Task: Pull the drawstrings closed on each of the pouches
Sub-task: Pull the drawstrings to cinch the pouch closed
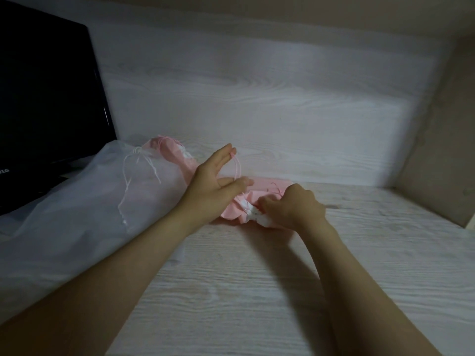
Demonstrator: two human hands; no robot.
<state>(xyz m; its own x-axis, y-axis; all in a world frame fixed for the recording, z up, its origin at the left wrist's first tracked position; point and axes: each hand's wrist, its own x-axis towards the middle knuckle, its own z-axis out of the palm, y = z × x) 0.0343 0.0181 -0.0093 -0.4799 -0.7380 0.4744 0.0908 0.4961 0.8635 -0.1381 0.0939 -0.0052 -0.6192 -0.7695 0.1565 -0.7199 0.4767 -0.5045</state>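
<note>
Head-worn camera, looking down, close

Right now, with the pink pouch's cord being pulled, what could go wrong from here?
1. The left hand pinches the thin pink drawstring only at its fingertips, so it may slip free.
2. White material shows at the bunched mouth of the pink pouch under the right hand; it could get trapped and keep the mouth from closing fully.
</note>
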